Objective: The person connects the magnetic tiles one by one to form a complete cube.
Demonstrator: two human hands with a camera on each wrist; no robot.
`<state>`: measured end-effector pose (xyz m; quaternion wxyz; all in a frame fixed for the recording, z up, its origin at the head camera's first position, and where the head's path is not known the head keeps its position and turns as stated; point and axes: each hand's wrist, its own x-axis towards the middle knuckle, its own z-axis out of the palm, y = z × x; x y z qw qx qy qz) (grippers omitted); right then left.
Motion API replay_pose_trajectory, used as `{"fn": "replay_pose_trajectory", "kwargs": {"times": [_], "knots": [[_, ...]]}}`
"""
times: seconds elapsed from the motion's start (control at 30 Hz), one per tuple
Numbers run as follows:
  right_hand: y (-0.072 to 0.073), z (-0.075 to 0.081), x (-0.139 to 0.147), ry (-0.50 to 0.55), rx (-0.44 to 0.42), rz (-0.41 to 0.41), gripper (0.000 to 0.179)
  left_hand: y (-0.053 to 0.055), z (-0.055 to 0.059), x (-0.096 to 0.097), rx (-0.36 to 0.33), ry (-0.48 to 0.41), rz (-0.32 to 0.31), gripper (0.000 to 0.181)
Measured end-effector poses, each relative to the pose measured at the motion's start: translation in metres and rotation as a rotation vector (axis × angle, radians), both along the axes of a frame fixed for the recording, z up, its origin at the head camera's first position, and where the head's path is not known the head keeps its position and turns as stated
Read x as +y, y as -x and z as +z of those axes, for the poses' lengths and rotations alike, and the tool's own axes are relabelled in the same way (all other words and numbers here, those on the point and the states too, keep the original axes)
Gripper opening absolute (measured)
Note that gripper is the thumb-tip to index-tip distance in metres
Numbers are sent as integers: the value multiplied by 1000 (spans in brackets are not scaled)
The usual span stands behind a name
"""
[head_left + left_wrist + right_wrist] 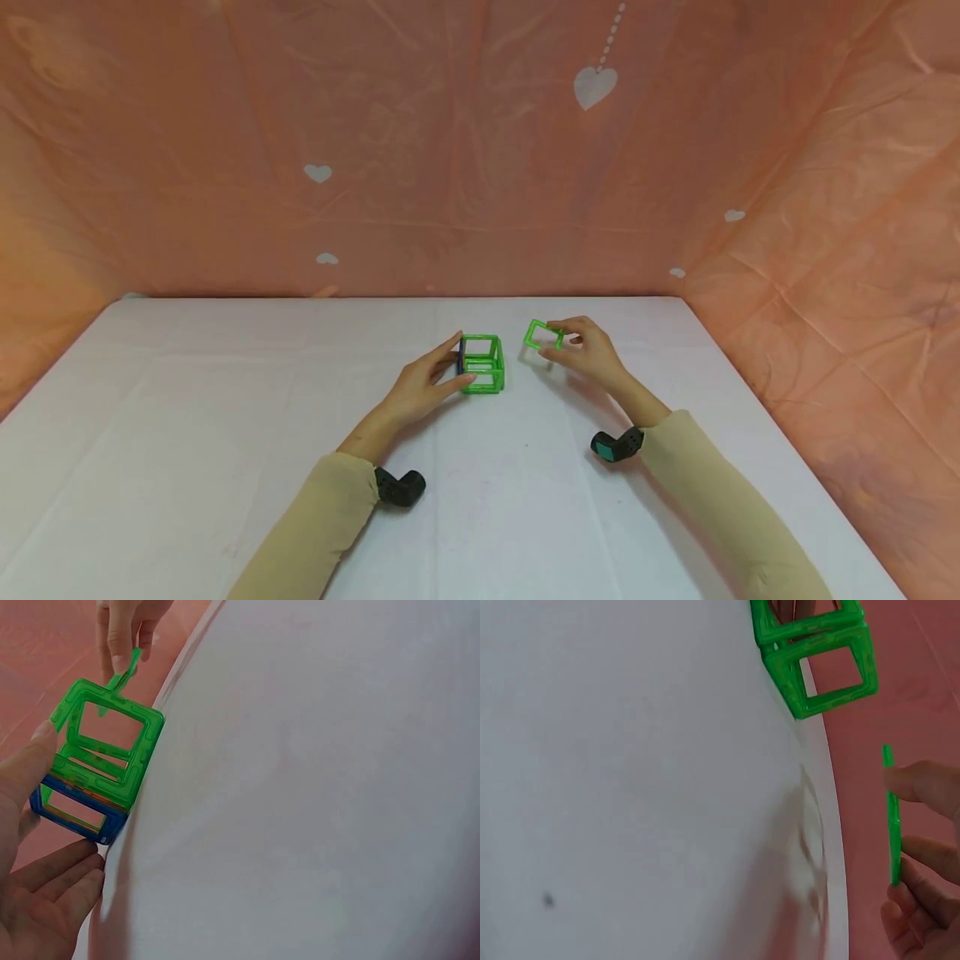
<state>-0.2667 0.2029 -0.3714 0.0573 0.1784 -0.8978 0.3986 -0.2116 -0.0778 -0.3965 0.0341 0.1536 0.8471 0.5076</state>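
Note:
A box of magnetic tiles (486, 372), mostly green square frames, stands on the table left of the right hand. Its left side is a blue tile, whose frame (71, 826) shows in the left wrist view. My left hand (416, 392) holds the box from the left, thumb at the near side and fingers around the far side. In my right hand (588, 350), a single green square tile (529, 332) is pinched between thumb and fingers, apart from the box and tilted. Edge-on in the right wrist view, that tile (894, 817) looks like a thin bar.
A white cloth covers the table (225, 433). Behind and beside it hangs an orange-pink curtain (450, 150) with pale hearts. Dark wrist cameras sit on both sleeves, one at the left wrist (401, 488) and one at the right wrist (617, 445).

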Motion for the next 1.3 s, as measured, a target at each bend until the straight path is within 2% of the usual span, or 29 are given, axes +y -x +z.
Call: {"fn": "replay_pose_trajectory", "kwargs": {"times": [0.17, 0.73, 1.3], "knots": [[-2, 2, -7, 29, 12, 38, 49, 0, 0, 0, 0, -10, -3, 74], [-6, 9, -34, 55, 36, 96, 46, 0, 1, -1, 3, -24, 7, 73], [-11, 19, -53, 25, 32, 242, 47, 0, 0, 0, -10, -10, 1, 75]]}}
